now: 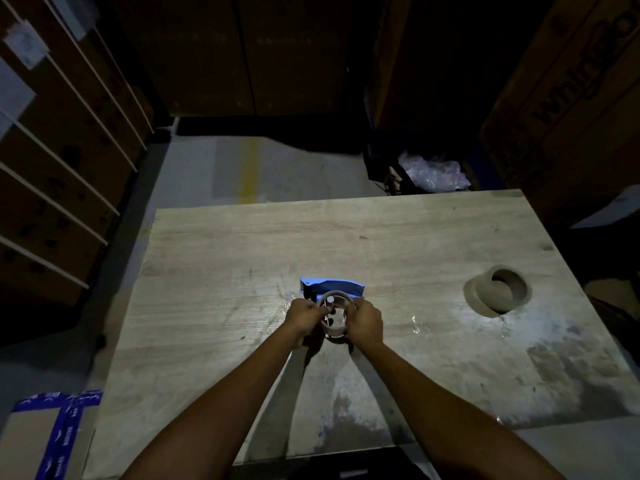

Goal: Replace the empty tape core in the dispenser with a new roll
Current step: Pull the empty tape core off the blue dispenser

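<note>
Fingers of my left hand [306, 315] and right hand [363, 322] are pinched on the rim of the empty tape core [334, 315], which sits on the blue dispenser [332, 289] at mid-table. I judge the core light and thin-walled, likely to buckle if squeezed hard, so I'd grip opposite edges and pull straight off the hub. The new roll [497, 291] lies well apart to the right on the wooden table [381, 244]; it looks thicker and stiffer, best taken around its outer face.
</note>
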{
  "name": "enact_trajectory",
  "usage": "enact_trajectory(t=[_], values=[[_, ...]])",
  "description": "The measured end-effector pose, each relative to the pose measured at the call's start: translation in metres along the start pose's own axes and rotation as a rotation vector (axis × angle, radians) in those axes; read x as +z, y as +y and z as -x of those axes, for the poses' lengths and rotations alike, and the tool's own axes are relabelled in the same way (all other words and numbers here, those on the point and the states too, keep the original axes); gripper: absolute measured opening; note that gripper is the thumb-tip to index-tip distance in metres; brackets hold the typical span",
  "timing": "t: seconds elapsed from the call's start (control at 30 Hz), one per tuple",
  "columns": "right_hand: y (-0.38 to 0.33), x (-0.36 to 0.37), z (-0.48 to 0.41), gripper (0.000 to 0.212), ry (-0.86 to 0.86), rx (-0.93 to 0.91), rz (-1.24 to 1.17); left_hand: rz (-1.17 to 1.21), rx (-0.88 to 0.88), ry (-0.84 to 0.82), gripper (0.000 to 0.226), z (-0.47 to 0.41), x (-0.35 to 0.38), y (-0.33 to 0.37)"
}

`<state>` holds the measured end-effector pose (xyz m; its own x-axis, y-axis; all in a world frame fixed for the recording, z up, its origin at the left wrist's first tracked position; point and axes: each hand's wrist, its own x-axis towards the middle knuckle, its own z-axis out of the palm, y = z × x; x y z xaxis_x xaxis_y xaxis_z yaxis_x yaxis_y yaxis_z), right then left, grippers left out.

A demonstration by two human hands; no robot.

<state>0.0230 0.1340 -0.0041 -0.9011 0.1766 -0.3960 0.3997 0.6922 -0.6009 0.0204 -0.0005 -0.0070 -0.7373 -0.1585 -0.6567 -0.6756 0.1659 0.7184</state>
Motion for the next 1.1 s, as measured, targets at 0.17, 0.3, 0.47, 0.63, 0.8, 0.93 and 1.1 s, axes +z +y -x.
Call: enact_trajectory(t=[0.17,0.3,0.47,0.63,0.8,0.93,1.1], values=[[0.000,0.000,0.000,0.031,0.000,0.000,0.043,0.006,-0.032,-0.043,0.016,-0.001,-0.002,-0.004],[-0.003,0.001,0.000,0.029,-0.020,-0.009,0.101,-0.047,-0.042,-0.042,0.018,-0.005,-0.003,-0.007],[-0.005,0.000,0.001,0.022,-0.039,0.003,0.202,-0.139,-0.059,0.037,0.026,-0.003,0.002,-0.003],[-0.004,-0.001,0.002,0.021,0.016,0.002,0.196,-0.173,-0.054,0.098,0.017,0.000,0.007,0.002],[-0.005,0.000,0.004,0.022,0.073,0.031,0.148,-0.207,-0.029,0.116,0.022,-0.001,0.009,0.003],[-0.009,0.001,0.009,0.015,0.099,0.026,0.159,-0.289,0.012,0.158,0.016,0.002,0.009,0.006],[-0.010,-0.002,0.012,0.011,0.095,0.028,0.101,-0.276,0.064,0.194,0.031,0.006,0.010,0.004]])
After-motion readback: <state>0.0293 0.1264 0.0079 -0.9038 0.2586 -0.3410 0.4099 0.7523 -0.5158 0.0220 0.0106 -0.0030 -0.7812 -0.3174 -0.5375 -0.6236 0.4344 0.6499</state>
